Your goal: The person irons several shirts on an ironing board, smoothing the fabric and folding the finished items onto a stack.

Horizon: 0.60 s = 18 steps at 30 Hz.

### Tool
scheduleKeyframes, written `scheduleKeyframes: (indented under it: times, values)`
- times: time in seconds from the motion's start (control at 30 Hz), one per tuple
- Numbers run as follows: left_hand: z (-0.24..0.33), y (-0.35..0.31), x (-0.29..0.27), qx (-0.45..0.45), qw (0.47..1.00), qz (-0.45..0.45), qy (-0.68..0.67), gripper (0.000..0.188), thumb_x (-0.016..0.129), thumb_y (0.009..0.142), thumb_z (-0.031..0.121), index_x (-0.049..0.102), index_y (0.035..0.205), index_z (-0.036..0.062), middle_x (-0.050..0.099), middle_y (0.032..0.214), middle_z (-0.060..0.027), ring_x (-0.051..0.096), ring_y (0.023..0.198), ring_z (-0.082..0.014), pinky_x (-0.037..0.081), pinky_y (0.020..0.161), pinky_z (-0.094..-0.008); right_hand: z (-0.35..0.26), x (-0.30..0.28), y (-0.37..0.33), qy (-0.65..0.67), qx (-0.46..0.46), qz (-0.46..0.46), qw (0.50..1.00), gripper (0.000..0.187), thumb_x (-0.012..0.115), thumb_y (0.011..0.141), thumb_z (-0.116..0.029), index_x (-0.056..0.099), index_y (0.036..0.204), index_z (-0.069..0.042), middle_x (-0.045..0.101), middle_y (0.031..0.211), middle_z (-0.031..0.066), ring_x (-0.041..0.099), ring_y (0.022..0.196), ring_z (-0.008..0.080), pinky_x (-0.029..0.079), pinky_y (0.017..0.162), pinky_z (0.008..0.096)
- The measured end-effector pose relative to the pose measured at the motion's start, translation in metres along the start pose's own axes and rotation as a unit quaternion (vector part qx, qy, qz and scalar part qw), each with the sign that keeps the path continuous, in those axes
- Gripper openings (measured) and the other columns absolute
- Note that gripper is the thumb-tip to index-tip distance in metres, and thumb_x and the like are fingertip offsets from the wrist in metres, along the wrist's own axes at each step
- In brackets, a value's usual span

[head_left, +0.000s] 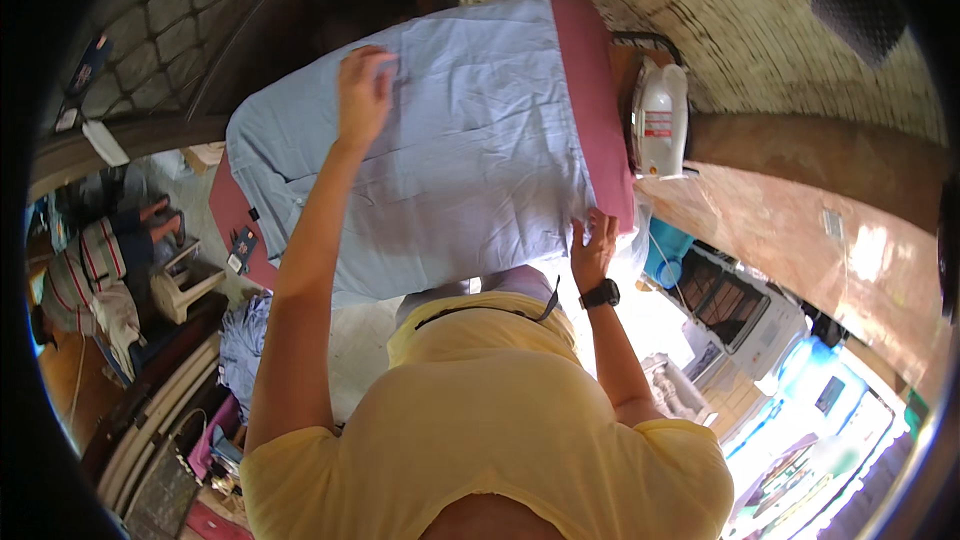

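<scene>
A light blue garment (470, 90), wrinkled in places, lies spread over a padded board with a maroon cover (590, 90). Above the garment's far left part is my left hand (364, 95), its fingers loosely bent and apart, slightly blurred, with nothing visible in them. My right hand (596, 245), with a black watch on the wrist, is at the near right edge of the garment, beside the maroon cover. Its fingers are spread and no held thing shows. A dark tag (241, 249) lies at the garment's left end.
A white iron (661, 120) stands at the board's right end, close to the wall. A small stool (187, 280) and a seated person (90, 270) are at the left. Bluish cloth (243, 350) is heaped at the lower left. A blue bucket (668, 252) stands at the right.
</scene>
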State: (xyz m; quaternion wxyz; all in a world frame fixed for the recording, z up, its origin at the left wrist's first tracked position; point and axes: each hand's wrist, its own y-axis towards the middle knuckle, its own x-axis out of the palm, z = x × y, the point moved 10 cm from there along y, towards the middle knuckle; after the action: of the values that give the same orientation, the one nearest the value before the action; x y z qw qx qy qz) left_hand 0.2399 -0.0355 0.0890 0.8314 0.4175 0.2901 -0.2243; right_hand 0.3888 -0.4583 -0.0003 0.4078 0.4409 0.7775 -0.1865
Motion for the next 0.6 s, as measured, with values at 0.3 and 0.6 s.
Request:
scheduleKeyframes:
  times: [0.3,0.6]
  values:
    - [0.22,-0.05,0.217,0.233,0.88,-0.386,-0.148,0.023,0.067,0.08,-0.001,0.068,0.101,0.0093,0.059,0.11,-0.0047,0.054,0.107,-0.0253,0.044,0.095,-0.0356,-0.003,0.0,-0.002,-0.001,-0.012,0.068,0.998,0.019,0.065,0.081,-0.003,0.058,0.099,-0.005,0.057,0.091,0.0156,0.055,0.086,0.0365,0.044,0.076,0.0475]
    - [0.228,-0.052,0.234,0.246,0.857,-0.431,-0.139,0.014,0.065,0.08,-0.002,0.052,0.082,0.0056,0.054,0.09,-0.0062,0.053,0.09,-0.0265,0.045,0.083,-0.0383,0.01,0.023,0.012,0.022,0.024,0.044,0.999,0.022,0.069,0.081,-0.008,0.053,0.096,-0.006,0.057,0.088,0.0147,0.056,0.087,0.0366,0.045,0.075,0.0481]
